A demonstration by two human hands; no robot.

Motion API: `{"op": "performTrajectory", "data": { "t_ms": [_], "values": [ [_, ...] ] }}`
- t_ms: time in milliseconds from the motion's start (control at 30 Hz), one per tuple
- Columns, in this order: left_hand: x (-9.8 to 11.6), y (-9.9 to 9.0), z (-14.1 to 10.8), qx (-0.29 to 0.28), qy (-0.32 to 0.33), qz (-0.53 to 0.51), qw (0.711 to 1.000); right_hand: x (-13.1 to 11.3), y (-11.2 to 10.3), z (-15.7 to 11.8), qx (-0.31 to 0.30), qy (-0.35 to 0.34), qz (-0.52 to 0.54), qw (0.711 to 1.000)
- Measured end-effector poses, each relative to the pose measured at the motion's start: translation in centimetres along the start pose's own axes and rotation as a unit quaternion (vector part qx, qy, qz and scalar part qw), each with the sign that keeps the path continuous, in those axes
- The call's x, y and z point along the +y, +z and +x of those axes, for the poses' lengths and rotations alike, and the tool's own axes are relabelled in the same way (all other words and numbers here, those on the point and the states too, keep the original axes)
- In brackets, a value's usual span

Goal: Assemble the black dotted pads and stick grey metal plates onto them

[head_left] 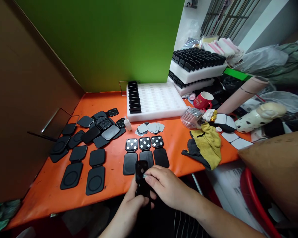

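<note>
My left hand (133, 202) is closed around a black hinged two-panel piece (141, 166), held upright near the table's front edge. The thumb and fingertips of my right hand (165, 185) are pinched together against its upper panel; whatever they hold is too small to make out. Just beyond lie three similar opened pieces (130, 163), their smaller panels (144, 143) carrying white dots. Behind these is a loose pile of light grey rounded plates (152, 127), with a small white dropper bottle (127, 124) to its left.
Several black panels (91, 135) lie heaped at left, with two opened pieces (95, 180) in front. A white foam tray (159, 114) holds a column of black pieces; stacked filled trays (198, 73) stand behind. A yellow cloth (208, 145), red mug (203, 100) and cardboard box (275, 165) are right.
</note>
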State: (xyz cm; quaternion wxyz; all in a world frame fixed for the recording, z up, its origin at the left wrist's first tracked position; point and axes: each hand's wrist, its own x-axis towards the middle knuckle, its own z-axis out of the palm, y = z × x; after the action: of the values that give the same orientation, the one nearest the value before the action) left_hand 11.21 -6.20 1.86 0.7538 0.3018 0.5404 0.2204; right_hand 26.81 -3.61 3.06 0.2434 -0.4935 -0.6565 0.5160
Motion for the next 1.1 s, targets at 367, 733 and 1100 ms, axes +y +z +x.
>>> {"op": "performTrajectory", "data": {
  "t_ms": [367,733,1100],
  "values": [
    [-1.6,-0.3,0.7,0.072,0.181,0.266,0.944,-0.6,1.2,-0.4,0.021,-0.03,-0.215,0.976],
    [-1.2,-0.1,0.2,-0.018,0.056,0.075,0.995,1.2,1.4,0.2,-0.005,0.047,0.168,0.985],
    [-2.2,-0.5,0.0,0.054,0.179,0.366,0.912,-0.1,-0.1,-0.2,0.045,0.0,-0.141,0.989]
  ]
}}
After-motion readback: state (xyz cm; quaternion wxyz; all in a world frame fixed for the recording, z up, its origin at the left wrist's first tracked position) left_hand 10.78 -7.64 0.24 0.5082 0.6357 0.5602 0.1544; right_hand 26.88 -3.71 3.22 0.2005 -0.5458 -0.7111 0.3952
